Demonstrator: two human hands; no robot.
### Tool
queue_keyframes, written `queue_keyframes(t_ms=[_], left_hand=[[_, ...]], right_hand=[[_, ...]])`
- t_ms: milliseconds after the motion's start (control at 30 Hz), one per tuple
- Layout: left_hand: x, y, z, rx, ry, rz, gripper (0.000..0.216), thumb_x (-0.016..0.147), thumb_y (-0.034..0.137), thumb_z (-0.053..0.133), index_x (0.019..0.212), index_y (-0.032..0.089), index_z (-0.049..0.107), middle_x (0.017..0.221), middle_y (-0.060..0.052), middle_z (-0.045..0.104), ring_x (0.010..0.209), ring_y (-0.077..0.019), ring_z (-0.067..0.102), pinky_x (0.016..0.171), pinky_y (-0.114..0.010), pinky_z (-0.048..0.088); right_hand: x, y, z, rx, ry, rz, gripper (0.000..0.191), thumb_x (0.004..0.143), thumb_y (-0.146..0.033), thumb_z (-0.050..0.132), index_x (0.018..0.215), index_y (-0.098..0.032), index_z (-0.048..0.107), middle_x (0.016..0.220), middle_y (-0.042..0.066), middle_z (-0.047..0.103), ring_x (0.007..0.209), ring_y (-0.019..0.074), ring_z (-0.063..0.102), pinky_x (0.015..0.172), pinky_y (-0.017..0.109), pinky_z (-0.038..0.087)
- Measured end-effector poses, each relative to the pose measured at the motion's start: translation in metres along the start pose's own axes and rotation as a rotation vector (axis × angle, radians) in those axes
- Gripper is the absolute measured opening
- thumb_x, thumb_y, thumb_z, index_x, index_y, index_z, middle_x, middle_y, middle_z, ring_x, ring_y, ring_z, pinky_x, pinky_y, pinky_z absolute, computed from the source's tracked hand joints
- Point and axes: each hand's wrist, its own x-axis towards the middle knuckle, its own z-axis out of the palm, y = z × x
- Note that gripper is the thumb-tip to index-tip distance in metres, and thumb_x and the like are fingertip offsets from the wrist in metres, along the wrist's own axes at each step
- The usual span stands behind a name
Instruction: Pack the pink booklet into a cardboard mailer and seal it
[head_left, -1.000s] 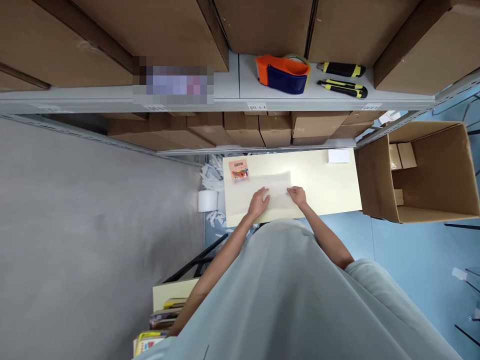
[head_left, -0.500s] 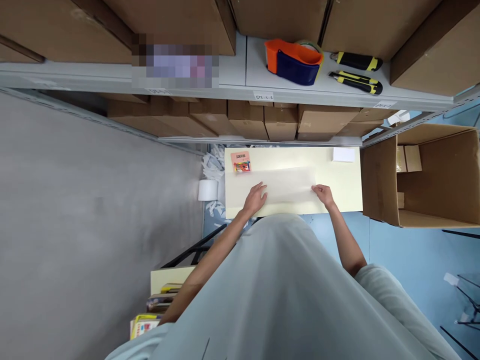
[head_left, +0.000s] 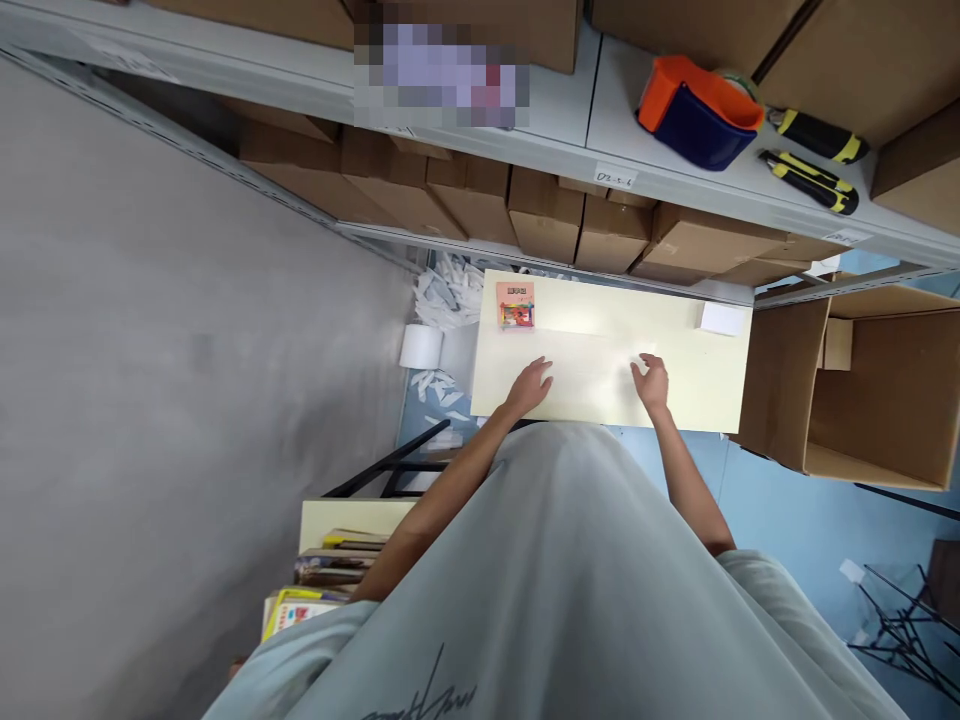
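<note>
A pale translucent sheet (head_left: 592,365) lies flat across the cream table (head_left: 712,385) in the head view. My left hand (head_left: 531,385) rests open on the sheet's left end, fingers stretched out. My right hand (head_left: 651,382) lies on its right end, fingers spread flat. A small pink packet with coloured print (head_left: 515,304) sits at the table's far left corner. A small white pad (head_left: 721,318) lies at the far right corner.
A big open cardboard box (head_left: 870,400) stands right of the table. Shelves of cartons run behind; an orange and blue tape dispenser (head_left: 694,112) and two yellow-black knives (head_left: 814,165) lie on the upper shelf. A white roll (head_left: 420,346) and paper scraps lie left; books (head_left: 330,570) lower left.
My right hand slid right along the sheet, spreading it wider, then settled flat. The left hand stayed on the left end. The view swung left.
</note>
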Motion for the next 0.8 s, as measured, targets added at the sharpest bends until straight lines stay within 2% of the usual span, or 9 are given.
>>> queue_keyframes(t_ms=[133,200,300,400,567,700,800], left_hand=[[0.015,-0.016,-0.036,-0.086,0.096,-0.038,0.048,0.102,0.029,0.056,0.148,0.023,0.066,0.159,-0.01,0.063,0.148,-0.0256,0.059,0.127,-0.041,0.047],[0.028,-0.028,-0.059,-0.125,0.157,-0.085,0.048,0.102,0.03,0.055,0.148,0.022,0.065,0.157,-0.011,0.064,0.138,-0.0261,0.065,0.121,-0.04,0.052],[0.053,-0.047,-0.09,-0.169,0.239,-0.18,0.049,0.1,0.029,0.058,0.148,0.02,0.063,0.152,-0.014,0.066,0.122,-0.0269,0.072,0.115,-0.04,0.054],[0.077,-0.059,-0.11,-0.199,0.287,-0.282,0.052,0.094,0.027,0.066,0.145,0.019,0.064,0.145,-0.014,0.071,0.117,-0.0292,0.074,0.116,-0.045,0.053],[0.104,-0.064,-0.12,-0.258,0.286,-0.4,0.051,0.087,0.027,0.073,0.137,0.018,0.065,0.127,-0.014,0.079,0.111,-0.0289,0.076,0.104,-0.042,0.057],[0.113,-0.058,-0.124,-0.297,0.269,-0.413,0.041,0.086,0.034,0.073,0.123,0.017,0.071,0.105,-0.011,0.082,0.096,-0.0266,0.077,0.087,-0.036,0.058],[0.116,-0.046,-0.132,-0.298,0.282,-0.365,0.027,0.085,0.037,0.074,0.105,0.019,0.076,0.09,-0.007,0.08,0.089,-0.0241,0.074,0.082,-0.031,0.056]], right_hand=[[-0.004,-0.063,0.047,0.008,-0.151,-0.177,0.034,0.103,-0.036,0.059,0.128,-0.019,0.073,0.134,0.015,0.074,0.11,0.0269,0.076,0.102,0.042,0.062],[-0.003,-0.097,0.076,0.002,-0.23,-0.262,0.032,0.103,-0.034,0.06,0.13,-0.021,0.074,0.139,0.012,0.074,0.119,0.0259,0.075,0.108,0.04,0.06],[0.0,-0.143,0.12,-0.091,-0.384,-0.447,0.041,0.108,-0.031,0.054,0.144,-0.018,0.07,0.164,0.014,0.058,0.145,0.0303,0.06,0.124,0.045,0.05],[0.004,-0.176,0.157,-0.195,-0.501,-0.477,0.05,0.109,-0.028,0.051,0.156,-0.016,0.06,0.178,0.012,0.039,0.153,0.0342,0.052,0.127,0.05,0.049],[0.006,-0.189,0.188,-0.316,-0.581,-0.372,0.053,0.104,-0.019,0.056,0.157,-0.02,0.056,0.183,0.009,0.032,0.153,0.0365,0.048,0.116,0.054,0.058],[0.002,-0.184,0.191,-0.305,-0.578,-0.34,0.053,0.103,-0.017,0.055,0.156,-0.019,0.055,0.183,0.01,0.03,0.154,0.038,0.047,0.111,0.057,0.061],[0.001,-0.181,0.188,-0.275,-0.581,-0.325,0.055,0.102,-0.018,0.058,0.157,-0.019,0.056,0.184,0.009,0.028,0.151,0.0368,0.053,0.112,0.054,0.061]])
